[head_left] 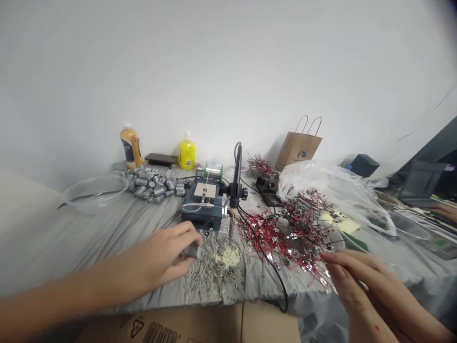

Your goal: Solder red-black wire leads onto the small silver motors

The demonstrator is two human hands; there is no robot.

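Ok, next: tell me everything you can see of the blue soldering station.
The blue soldering station is a boxy, metal-looking unit sitting on grey cloth. A pale square plate lies on top, a clear tube loops over its left side, and the dark front shows a small red spot. A black clamp at its right holds a soldering iron upright, tip down.

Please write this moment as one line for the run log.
left hand: holds grey battery | right hand: near red wires | soldering iron: in stand
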